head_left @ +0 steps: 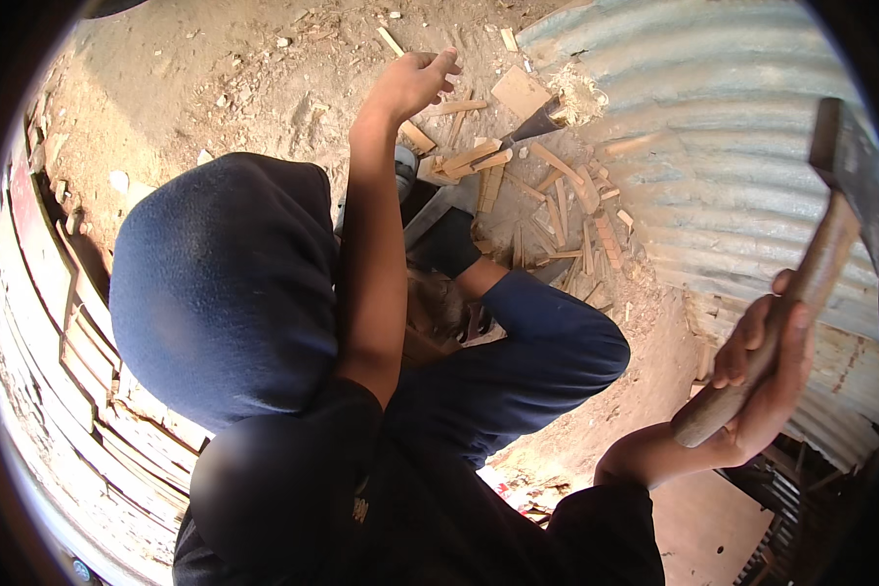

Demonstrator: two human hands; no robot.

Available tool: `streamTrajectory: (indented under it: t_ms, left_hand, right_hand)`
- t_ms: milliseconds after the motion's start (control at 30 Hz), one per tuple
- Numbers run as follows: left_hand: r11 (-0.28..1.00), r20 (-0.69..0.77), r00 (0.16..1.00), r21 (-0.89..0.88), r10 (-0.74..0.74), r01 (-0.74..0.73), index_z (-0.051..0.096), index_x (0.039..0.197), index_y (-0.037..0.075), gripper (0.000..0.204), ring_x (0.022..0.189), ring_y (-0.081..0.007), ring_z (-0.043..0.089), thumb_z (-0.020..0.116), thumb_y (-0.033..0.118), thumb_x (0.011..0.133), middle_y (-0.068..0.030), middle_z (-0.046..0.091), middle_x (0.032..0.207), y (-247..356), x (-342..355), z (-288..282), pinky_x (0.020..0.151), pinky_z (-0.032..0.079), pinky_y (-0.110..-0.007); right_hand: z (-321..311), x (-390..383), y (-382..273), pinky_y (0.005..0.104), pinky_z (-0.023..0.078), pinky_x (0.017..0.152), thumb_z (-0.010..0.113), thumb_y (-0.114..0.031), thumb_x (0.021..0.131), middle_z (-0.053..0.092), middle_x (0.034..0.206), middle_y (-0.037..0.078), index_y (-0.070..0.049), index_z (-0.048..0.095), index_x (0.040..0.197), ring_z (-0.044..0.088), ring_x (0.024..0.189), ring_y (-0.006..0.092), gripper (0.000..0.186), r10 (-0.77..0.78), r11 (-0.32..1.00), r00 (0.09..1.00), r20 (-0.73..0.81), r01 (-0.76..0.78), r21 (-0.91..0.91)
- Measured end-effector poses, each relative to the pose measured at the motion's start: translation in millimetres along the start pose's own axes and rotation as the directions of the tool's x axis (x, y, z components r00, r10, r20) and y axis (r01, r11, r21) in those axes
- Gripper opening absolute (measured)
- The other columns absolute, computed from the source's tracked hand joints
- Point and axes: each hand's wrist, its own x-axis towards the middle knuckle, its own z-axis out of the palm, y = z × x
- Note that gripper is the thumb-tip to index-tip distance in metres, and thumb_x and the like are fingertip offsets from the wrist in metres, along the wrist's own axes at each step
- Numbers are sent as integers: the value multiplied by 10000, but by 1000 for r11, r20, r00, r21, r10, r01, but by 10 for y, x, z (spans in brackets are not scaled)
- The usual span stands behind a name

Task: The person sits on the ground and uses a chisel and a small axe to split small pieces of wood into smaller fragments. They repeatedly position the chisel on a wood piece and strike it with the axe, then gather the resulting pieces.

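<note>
My right hand [767, 366] grips the wooden handle of an adze-like tool [830, 146], raised at the right side with its dark metal head uppermost. My left hand [415, 83] is held out above the dirt ground, fingers loosely bent and apart, holding nothing that I can see. Below it lie split wood pieces [469, 156] near a grey shoe and a dark object [542, 117] with pale frayed fibre at its end. My bent leg [557, 356] in dark blue cloth crosses the middle, with a dark foot among the offcuts; whatever is under my left forearm is partly hidden.
A curved-looking corrugated metal sheet [713, 117] lines the right. Scattered wood strips and chips [586, 205] cover the dirt [234, 88]. Stacked weathered boards [78, 361] run along the left. A flat panel [703, 532] and dark clutter sit at the lower right.
</note>
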Motion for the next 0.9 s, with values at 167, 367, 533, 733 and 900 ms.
streamTrajectory:
  t_ms: [167,367,533,733,900]
  left_hand:
    - [1000,-16,1000,-4,-8,8,647,1124,39,560,823,-203,639,383,499,946,-134,683,997,-5,38,84,814,475,-338]
    - [793,265,936,-609,231,-24,597,1183,14,875,966,-240,637,208,734,875,-184,662,1034,336,-207,230,872,472,-389]
    - [634,311,905,-771,289,63,625,1027,-44,1027,823,-222,658,63,791,822,-169,670,818,352,-257,343,751,503,-306]
    - [685,-97,989,-714,108,-144,644,901,-44,994,708,-198,625,31,738,859,-151,651,678,300,-496,-7,714,481,-288]
    - [717,-127,930,-604,344,-348,630,941,-57,969,688,-207,621,69,729,869,-159,652,696,474,-827,163,680,490,-293]
  right_hand:
    - [247,440,68,233,374,404,481,-232,965,444,669,27,-37,473,1016,437,473,101,201,-351,936,916,-196,341,-84]
    - [284,278,896,245,410,412,556,-214,929,490,644,25,-28,502,963,465,444,92,197,538,800,782,314,-356,-483]
    - [130,-108,1274,247,413,401,556,-256,934,502,656,30,-43,511,964,469,451,85,219,649,760,669,361,-588,-278]
    - [206,-199,1973,242,385,408,576,-306,923,482,655,13,-64,513,951,441,449,81,252,712,610,599,367,-786,99]
    - [113,454,2932,230,396,443,651,-226,867,473,659,-19,-94,492,872,443,490,52,206,726,505,563,394,-826,250]
